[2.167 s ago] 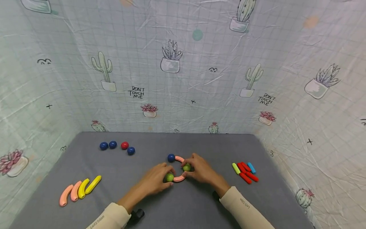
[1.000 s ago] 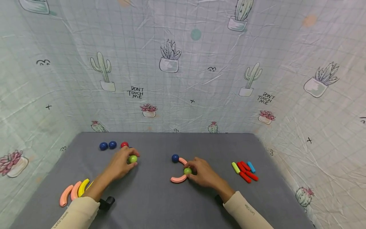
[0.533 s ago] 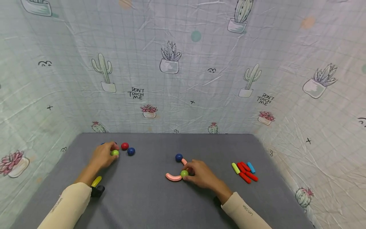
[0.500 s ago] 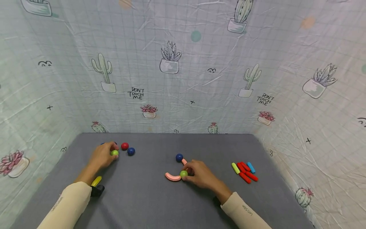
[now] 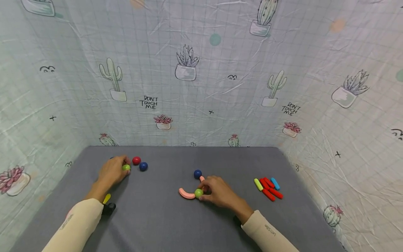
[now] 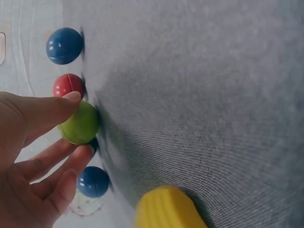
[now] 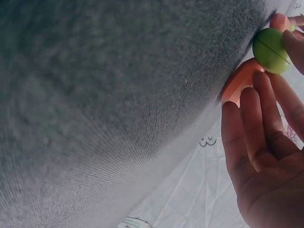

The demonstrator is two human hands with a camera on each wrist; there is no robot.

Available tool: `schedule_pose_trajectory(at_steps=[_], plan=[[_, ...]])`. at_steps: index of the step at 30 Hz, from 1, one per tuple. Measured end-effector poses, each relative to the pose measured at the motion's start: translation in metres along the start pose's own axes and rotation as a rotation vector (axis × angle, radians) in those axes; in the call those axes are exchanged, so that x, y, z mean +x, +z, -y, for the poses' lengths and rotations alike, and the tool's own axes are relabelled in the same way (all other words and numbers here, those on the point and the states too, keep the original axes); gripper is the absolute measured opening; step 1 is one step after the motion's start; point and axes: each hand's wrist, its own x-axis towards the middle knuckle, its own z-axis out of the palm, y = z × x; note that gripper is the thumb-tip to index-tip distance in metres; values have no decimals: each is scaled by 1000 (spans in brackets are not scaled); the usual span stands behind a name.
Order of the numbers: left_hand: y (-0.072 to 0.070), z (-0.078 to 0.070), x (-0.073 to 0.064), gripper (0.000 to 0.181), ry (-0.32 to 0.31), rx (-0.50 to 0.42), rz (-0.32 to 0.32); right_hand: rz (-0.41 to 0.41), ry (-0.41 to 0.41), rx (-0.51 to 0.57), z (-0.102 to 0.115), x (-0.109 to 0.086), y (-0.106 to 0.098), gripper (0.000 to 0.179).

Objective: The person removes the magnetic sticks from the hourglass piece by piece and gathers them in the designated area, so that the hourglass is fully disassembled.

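Note:
My left hand pinches a green ball between thumb and fingers at the back left. In the left wrist view, a red ball and blue balls show behind that green ball. My right hand pinches a second green ball near the middle of the table. A pink curved rod reaches left from this ball. Another pink curved rod, partly hidden by my right hand, runs up to a blue ball.
A red ball and a blue ball sit right of my left hand. Short red rods, a lime rod and a blue rod lie at the right. My left arm mostly covers a yellow rod.
My left hand has carried its green ball off the pink rod's end to the back left. My right hand has shifted its green ball slightly left and nearer, swinging the attached rod.

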Motion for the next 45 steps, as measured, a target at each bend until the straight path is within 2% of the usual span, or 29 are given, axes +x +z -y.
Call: schedule_pose_trajectory(at_steps=[3,5,7,10,14,17,20,23,27,31,36,42,45], plan=[[-2,-9,-7,30,19,19,-76,-3,-7,-18,1,0,1,26],[-4,-20,-12,32,36,27,-129,-9,-3,-28,2,0,2,26],[-5,-35,-17,33,68,26,-168,-19,8,-42,3,0,3,26],[-2,-63,-25,29,147,-10,-189,-33,32,-71,4,1,4,27],[12,-102,-38,22,265,-72,-165,-47,29,-106,3,3,4,30],[24,-129,-47,24,336,-100,-118,-38,9,-94,1,5,3,31],[37,-152,-53,27,401,-99,-67,-18,1,-66,-2,6,3,30],[51,-168,-55,30,466,-84,-19,-3,0,-54,-3,7,2,28],[65,-181,-54,30,542,-56,23,-4,-7,-62,-1,9,3,27],[75,-189,-52,24,585,-34,9,-18,-16,-66,1,10,4,27],[78,-193,-48,21,591,-26,-18,-34,-32,-68,2,11,5,27],[76,-193,-47,19,582,-26,34,-24,-10,-51,3,11,6,25],[69,-186,-51,16,557,-42,71,-25,-8,-61,4,12,7,24]])
